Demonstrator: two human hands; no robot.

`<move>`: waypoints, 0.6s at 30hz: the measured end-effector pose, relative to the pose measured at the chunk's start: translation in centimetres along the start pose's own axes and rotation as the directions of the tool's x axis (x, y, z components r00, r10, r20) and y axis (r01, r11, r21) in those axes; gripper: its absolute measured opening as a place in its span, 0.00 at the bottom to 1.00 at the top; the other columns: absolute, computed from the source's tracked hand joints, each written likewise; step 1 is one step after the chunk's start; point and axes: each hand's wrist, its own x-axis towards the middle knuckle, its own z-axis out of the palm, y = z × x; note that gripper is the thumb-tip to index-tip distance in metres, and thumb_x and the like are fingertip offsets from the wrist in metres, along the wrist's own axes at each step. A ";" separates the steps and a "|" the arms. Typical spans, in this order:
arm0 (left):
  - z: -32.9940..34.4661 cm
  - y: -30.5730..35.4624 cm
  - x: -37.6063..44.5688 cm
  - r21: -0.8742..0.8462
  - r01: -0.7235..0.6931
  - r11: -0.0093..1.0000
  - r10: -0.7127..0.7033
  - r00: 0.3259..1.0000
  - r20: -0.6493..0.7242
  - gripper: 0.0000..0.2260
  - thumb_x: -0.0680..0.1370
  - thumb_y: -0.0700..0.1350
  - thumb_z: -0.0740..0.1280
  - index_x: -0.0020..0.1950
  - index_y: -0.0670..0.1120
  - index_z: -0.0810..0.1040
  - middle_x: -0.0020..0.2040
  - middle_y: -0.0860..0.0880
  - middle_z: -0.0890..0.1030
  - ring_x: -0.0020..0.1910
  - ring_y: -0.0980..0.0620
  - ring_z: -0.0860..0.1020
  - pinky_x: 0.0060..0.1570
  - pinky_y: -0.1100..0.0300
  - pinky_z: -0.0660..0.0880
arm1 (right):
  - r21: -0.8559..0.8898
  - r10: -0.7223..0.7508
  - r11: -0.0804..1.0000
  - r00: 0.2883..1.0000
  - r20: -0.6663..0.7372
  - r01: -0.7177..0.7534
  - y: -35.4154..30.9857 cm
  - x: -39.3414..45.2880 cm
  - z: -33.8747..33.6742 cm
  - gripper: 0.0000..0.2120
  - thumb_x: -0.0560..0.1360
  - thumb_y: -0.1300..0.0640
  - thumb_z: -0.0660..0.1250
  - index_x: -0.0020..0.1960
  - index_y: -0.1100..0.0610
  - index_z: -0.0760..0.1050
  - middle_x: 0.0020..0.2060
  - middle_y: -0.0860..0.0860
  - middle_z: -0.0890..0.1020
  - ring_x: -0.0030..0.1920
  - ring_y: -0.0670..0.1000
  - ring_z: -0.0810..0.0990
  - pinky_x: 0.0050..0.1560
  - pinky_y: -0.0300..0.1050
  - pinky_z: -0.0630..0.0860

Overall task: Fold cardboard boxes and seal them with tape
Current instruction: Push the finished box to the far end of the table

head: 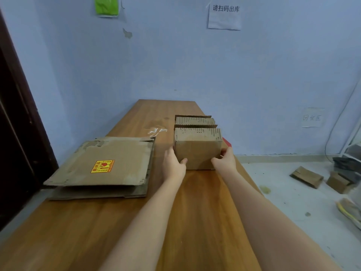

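Box (pixel 197 148) gripped by both hands, left (pixel 173 165), right (pixel 224 161); second box (pixel 195 120) touching behind; flat cardboard stack (pixel 101 163) left.

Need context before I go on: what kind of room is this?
Probably a small packing or stockroom corner: a long wooden table with a stack of flattened brown cardboard sheets, folded cardboard boxes, and a handwritten white paper notice on the wall.
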 end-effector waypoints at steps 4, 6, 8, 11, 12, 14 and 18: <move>0.6 0.2 0.9 -0.005 -0.011 1.000 0.011 1.000 -0.001 0.22 0.77 0.43 0.68 0.70 0.44 0.67 0.65 0.47 0.71 0.65 0.46 0.71 0.62 0.54 0.69 | -0.013 0.008 1.000 1.000 -0.003 -0.008 0.0 1.4 0.4 0.17 0.75 0.67 0.63 0.62 0.58 0.64 0.51 0.51 0.71 0.49 0.50 0.71 0.46 0.43 0.71; 0.8 0.1 1.6 -0.001 -0.010 1.000 0.010 1.000 0.006 0.22 0.77 0.43 0.68 0.69 0.44 0.67 0.65 0.47 0.71 0.66 0.47 0.71 0.62 0.54 0.69 | -0.034 0.013 0.999 1.000 0.000 -0.013 -0.1 2.1 0.6 0.17 0.75 0.67 0.62 0.62 0.58 0.64 0.53 0.52 0.73 0.49 0.51 0.72 0.46 0.43 0.72; 0.9 0.1 2.3 0.003 -0.001 1.000 0.001 1.000 0.019 0.22 0.77 0.44 0.68 0.70 0.44 0.66 0.66 0.47 0.71 0.66 0.46 0.70 0.63 0.54 0.69 | -0.085 0.024 0.996 1.000 0.009 -0.023 -0.1 2.7 0.7 0.17 0.75 0.68 0.62 0.62 0.58 0.64 0.54 0.54 0.73 0.49 0.52 0.73 0.46 0.44 0.72; 1.0 0.4 2.5 0.038 0.038 0.999 -0.040 0.997 0.060 0.29 0.77 0.45 0.68 0.74 0.42 0.60 0.70 0.45 0.68 0.69 0.45 0.68 0.66 0.50 0.68 | -0.168 0.085 0.982 0.996 -0.008 -0.085 -0.3 2.8 0.7 0.20 0.76 0.67 0.61 0.66 0.60 0.62 0.51 0.54 0.71 0.47 0.51 0.72 0.45 0.43 0.72; 0.8 0.5 2.3 0.044 0.067 0.997 -0.070 0.995 0.077 0.33 0.77 0.45 0.68 0.76 0.42 0.56 0.73 0.45 0.65 0.70 0.44 0.66 0.67 0.49 0.66 | -0.196 0.109 0.974 0.994 -0.023 -0.111 -0.2 2.6 0.6 0.22 0.76 0.67 0.61 0.68 0.61 0.61 0.50 0.54 0.71 0.47 0.52 0.72 0.43 0.43 0.72; 0.3 1.0 1.9 0.044 0.114 0.992 -0.118 0.988 0.104 0.39 0.76 0.46 0.69 0.78 0.41 0.47 0.76 0.43 0.59 0.73 0.42 0.62 0.68 0.48 0.64 | -0.241 0.147 0.959 0.988 -0.038 -0.152 -0.3 2.1 0.2 0.24 0.76 0.65 0.61 0.71 0.62 0.60 0.51 0.56 0.73 0.46 0.53 0.74 0.42 0.44 0.73; -2.7 2.5 0.2 0.082 0.136 0.987 -0.147 0.978 0.149 0.44 0.75 0.49 0.70 0.77 0.40 0.42 0.77 0.42 0.56 0.74 0.43 0.60 0.68 0.51 0.63 | -0.276 0.132 0.951 0.990 -0.048 -0.140 -2.3 0.1 -1.4 0.09 0.78 0.62 0.60 0.57 0.63 0.68 0.48 0.57 0.75 0.37 0.51 0.73 0.32 0.40 0.69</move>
